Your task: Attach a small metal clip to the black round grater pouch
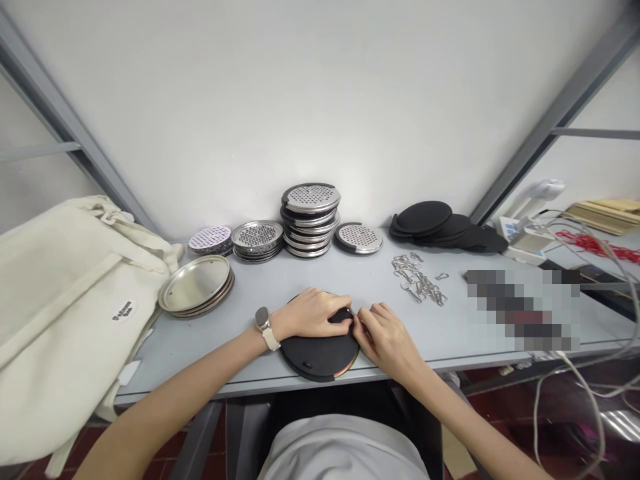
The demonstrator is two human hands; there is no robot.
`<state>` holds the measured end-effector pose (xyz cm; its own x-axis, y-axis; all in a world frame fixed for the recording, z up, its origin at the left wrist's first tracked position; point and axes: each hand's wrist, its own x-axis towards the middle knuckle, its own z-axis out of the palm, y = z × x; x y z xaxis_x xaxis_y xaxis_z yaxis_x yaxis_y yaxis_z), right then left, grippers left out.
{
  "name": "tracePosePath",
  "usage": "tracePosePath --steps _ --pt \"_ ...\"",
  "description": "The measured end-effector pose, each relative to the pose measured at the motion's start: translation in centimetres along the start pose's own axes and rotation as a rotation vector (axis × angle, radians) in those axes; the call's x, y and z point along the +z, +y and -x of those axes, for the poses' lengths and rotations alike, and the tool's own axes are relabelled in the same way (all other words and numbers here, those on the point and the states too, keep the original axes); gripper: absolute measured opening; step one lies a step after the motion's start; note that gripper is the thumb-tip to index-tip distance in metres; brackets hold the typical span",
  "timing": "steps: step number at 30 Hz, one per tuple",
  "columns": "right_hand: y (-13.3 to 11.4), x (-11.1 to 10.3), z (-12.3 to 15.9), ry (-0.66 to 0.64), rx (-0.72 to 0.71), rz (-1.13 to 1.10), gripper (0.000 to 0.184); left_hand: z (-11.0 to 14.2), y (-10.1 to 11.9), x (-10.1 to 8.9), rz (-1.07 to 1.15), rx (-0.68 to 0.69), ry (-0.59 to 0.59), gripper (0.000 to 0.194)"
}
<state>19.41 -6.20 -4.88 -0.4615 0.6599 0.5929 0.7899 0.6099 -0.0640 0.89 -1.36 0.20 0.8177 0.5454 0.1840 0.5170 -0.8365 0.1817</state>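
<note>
A round black disc (pixel 315 353) lies flat near the table's front edge. A strip of shiny, coloured rim shows at its lower right. My left hand (pixel 315 315) reaches over the disc from above, its thumb and fingers pinched on the right edge. Right beside it, my right hand (pixel 387 337) is closed, fingertips pressed together at that same edge. A small metallic glint shows between the two hands, but what the right fingers hold is hidden. To the right lies a loose pile of small metal clips (pixel 425 287).
Along the wall stand perforated metal discs in a tall stack (pixel 311 220), a shorter grater stack (pixel 257 240) and a single disc (pixel 359 239). Plain metal discs (pixel 195 283) lie left, beside a cream bag (pixel 65 320). Black round pads (pixel 425 220) sit back right, near cables (pixel 595 407).
</note>
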Motion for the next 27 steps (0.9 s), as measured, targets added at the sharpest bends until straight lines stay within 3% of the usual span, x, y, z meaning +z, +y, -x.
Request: tracePosePath --steps 18,23,27 --pt "-0.26 0.05 0.18 0.031 0.002 -0.013 0.024 -0.06 0.08 0.05 -0.013 0.018 0.024 0.013" --pt "-0.29 -0.16 0.33 0.073 -0.014 -0.032 0.028 -0.24 -0.41 0.07 -0.011 -0.032 0.037 0.012" --pt "0.12 -0.17 0.24 0.097 0.076 -0.073 0.026 -0.31 -0.67 0.19 -0.038 -0.098 0.054 0.015"
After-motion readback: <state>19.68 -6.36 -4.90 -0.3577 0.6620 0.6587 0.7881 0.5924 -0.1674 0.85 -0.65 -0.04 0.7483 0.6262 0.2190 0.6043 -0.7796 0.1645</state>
